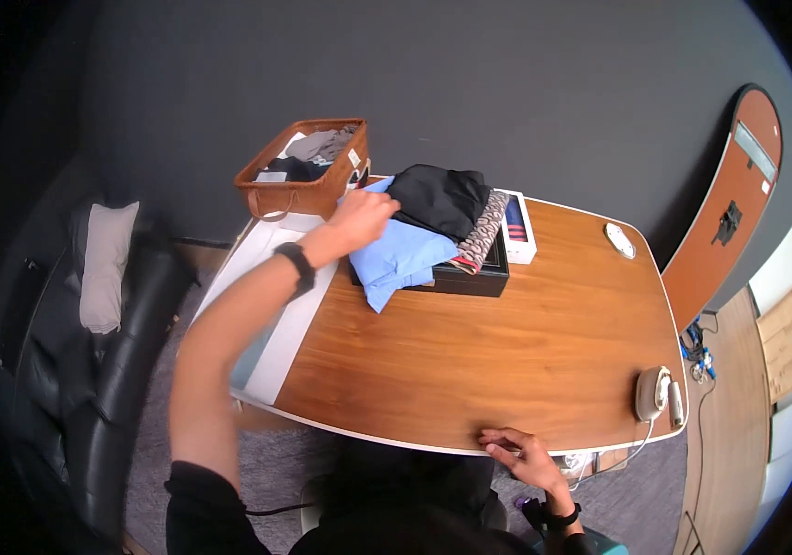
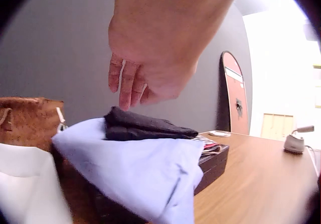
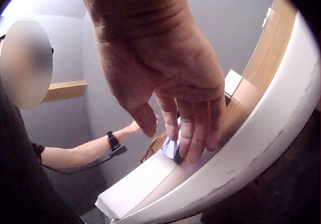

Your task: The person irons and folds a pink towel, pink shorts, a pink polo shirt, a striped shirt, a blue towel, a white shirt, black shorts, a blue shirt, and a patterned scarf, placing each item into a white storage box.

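My left hand point(image 1: 362, 220) is over the left side of a clothes pile, its fingers hanging down loosely with nothing in them. In the left wrist view the fingertips point(image 2: 125, 101) are just above a folded black garment point(image 2: 145, 126). Under that garment a light blue cloth point(image 1: 405, 252) drapes over the front of a black box point(image 1: 470, 282). A patterned cloth point(image 1: 487, 231) shows at the pile's right side. My right hand point(image 1: 525, 458) is by the table's near edge, fingers relaxed and holding nothing.
A brown basket point(image 1: 299, 199) holding clothes stands at the table's back left. Beside the pile is a white box point(image 1: 519, 250) with dark blue contents. A beige corded device point(image 1: 652, 393) sits at the table's right end, and a white object point(image 1: 620, 240) lies farther back.
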{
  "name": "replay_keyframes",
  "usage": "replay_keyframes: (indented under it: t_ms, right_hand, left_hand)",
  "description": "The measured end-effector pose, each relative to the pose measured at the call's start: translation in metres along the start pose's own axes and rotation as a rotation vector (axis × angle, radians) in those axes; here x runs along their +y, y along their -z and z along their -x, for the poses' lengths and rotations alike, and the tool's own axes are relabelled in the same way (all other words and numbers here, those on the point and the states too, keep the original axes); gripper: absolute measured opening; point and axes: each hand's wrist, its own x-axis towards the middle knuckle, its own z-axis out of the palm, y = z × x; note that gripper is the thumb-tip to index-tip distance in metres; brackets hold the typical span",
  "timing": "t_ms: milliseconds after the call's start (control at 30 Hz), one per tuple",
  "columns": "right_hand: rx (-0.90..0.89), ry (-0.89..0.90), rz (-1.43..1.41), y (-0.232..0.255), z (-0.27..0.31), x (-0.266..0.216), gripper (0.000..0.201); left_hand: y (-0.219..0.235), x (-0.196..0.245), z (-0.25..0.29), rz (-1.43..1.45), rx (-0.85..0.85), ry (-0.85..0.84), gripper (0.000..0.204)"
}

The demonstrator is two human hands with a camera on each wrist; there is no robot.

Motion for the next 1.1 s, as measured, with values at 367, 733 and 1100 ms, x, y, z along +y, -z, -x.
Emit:
replay_keyframes:
  t_ms: [367,733,1100]
  right_hand:
    - [0.188,-0.001,-0.116,-0.004,0.059,0.030,0.036]
    - [0.393,-0.036,-0.341,0.008,0.054,0.059,0.032]
    - [0.272,0.734,-1.263,0.046,-0.025,0.067,0.080]
  left_hand:
    - [-0.096,0.047,-0.087,-0.260,-0.080,-0.213,0.027]
    - [0.043,0.076,-0.192,0.591,0.277,0.403,0.031]
    - [0.004,0.264,-0.078,2.132,-0.500,0.856,0.030]
